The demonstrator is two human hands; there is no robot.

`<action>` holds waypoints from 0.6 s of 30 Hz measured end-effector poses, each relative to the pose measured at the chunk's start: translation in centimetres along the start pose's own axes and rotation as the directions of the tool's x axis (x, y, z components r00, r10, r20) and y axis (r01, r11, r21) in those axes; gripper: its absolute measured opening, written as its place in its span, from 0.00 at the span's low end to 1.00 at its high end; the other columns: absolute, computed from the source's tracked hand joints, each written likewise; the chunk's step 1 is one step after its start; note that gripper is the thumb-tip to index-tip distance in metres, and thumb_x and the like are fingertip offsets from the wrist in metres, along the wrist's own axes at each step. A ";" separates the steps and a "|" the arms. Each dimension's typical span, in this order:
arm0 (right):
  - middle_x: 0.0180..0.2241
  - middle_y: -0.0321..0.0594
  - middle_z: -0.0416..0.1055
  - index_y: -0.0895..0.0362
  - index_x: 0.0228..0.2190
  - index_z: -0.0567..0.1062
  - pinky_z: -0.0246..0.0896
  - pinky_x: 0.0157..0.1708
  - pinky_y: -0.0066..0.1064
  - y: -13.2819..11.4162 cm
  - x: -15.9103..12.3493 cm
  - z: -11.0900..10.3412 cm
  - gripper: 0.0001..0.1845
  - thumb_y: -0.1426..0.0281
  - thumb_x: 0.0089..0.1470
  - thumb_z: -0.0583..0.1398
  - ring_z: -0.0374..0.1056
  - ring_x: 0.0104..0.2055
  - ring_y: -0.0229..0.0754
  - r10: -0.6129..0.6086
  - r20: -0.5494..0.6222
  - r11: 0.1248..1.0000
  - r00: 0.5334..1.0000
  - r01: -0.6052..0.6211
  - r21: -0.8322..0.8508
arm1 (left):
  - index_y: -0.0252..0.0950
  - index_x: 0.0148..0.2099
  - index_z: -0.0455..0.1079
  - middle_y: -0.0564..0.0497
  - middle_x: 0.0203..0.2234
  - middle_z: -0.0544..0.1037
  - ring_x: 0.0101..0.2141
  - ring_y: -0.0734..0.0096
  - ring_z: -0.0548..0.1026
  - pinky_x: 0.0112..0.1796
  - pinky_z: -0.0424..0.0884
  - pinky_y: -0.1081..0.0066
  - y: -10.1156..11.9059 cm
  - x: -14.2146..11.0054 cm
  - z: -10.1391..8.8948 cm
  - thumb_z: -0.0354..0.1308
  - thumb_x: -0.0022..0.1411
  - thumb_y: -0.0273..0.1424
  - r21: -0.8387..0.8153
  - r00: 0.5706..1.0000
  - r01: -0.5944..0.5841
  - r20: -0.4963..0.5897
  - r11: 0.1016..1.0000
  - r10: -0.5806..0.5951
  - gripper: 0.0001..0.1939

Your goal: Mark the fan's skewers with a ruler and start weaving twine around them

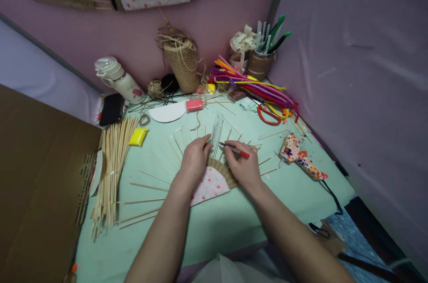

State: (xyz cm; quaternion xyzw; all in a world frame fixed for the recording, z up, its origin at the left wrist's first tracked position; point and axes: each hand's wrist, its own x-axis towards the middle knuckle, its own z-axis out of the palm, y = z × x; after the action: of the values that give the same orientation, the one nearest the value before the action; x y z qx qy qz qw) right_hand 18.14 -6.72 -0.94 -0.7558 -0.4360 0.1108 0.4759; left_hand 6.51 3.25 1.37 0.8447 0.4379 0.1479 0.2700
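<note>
A half-round piece with a pink-dotted white fabric centre point(212, 183) and a woven twine band point(218, 166) lies on the table, thin wooden sticks fanning out from it. Along one of the sticks lies a clear ruler point(217, 130). My left hand point(195, 158) is closed at the ruler's lower left edge, its thumb and forefinger against it. Between the fingers of my right hand point(243, 162) is a red-capped pen point(238, 149), its tip pointing left at the ruler. Both wrists cover parts of the half-round piece and some sticks.
Bundled sticks point(112, 167) and a yellow packet point(138, 137) lie left. A bottle point(120, 80), twine cone point(182, 62), pipe cleaners point(247, 81) and tool jar point(260, 64) line the back. Red-handled scissors point(268, 116) and a floral glue gun point(301, 156) lie right.
</note>
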 end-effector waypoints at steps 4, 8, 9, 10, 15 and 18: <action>0.33 0.39 0.79 0.53 0.34 0.77 0.52 0.47 0.42 0.0 0.0 0.0 0.10 0.65 0.56 0.57 0.73 0.38 0.45 -0.003 0.001 1.000 1.000 0.003 0.000 | 0.31 0.55 0.71 0.42 0.44 0.80 0.44 0.60 0.76 0.47 0.70 0.64 0.0 -0.1 0.1 0.56 0.62 0.27 -0.005 1.000 0.001 -0.003 1.000 -0.001 0.19; 0.33 0.38 0.79 0.53 0.34 0.77 0.52 0.47 0.42 0.1 0.0 0.0 0.09 0.66 0.56 0.57 0.73 0.37 0.45 -0.008 -0.001 1.000 1.000 0.008 -0.004 | 0.31 0.55 0.71 0.42 0.44 0.80 0.44 0.60 0.76 0.47 0.70 0.64 0.0 -0.1 0.0 0.56 0.62 0.26 -0.015 1.000 0.002 0.000 1.000 -0.002 0.19; 0.33 0.37 0.79 0.53 0.34 0.77 0.52 0.47 0.42 0.1 0.0 0.0 0.09 0.66 0.56 0.57 0.73 0.37 0.45 -0.008 -0.003 1.000 1.000 0.008 -0.004 | 0.31 0.55 0.71 0.42 0.44 0.80 0.44 0.60 0.76 0.47 0.70 0.64 0.0 -0.1 0.0 0.56 0.62 0.26 -0.016 1.000 0.002 0.001 1.000 -0.002 0.19; 0.33 0.37 0.79 0.53 0.34 0.77 0.52 0.47 0.42 0.1 0.0 0.0 0.09 0.66 0.56 0.57 0.73 0.37 0.44 -0.008 -0.004 1.000 1.000 0.008 -0.003 | 0.31 0.55 0.71 0.42 0.44 0.80 0.44 0.60 0.76 0.47 0.70 0.63 0.0 0.0 0.0 0.56 0.62 0.27 -0.016 1.000 0.003 0.002 1.000 -0.003 0.19; 0.33 0.38 0.79 0.53 0.34 0.77 0.52 0.47 0.42 0.1 0.0 0.1 0.09 0.65 0.56 0.57 0.73 0.38 0.45 -0.008 -0.007 1.000 1.000 0.008 0.006 | 0.30 0.55 0.71 0.42 0.44 0.80 0.44 0.59 0.76 0.47 0.69 0.63 0.0 0.0 0.0 0.56 0.62 0.27 -0.015 1.000 0.001 0.007 1.000 -0.001 0.19; 0.34 0.39 0.80 0.53 0.34 0.77 0.52 0.47 0.42 0.1 0.0 0.1 0.10 0.65 0.56 0.57 0.73 0.38 0.46 -0.003 -0.004 1.000 1.000 0.003 0.003 | 0.31 0.55 0.71 0.42 0.44 0.80 0.44 0.60 0.76 0.47 0.70 0.63 0.0 0.0 0.0 0.55 0.62 0.27 -0.016 1.000 0.002 0.007 1.000 -0.002 0.19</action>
State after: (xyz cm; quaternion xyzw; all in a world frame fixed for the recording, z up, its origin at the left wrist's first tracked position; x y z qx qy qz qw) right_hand 18.13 -6.70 -1.08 -0.7548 -0.4359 0.1093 0.4779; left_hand 6.52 3.25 1.39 0.8426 0.4366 0.1480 0.2785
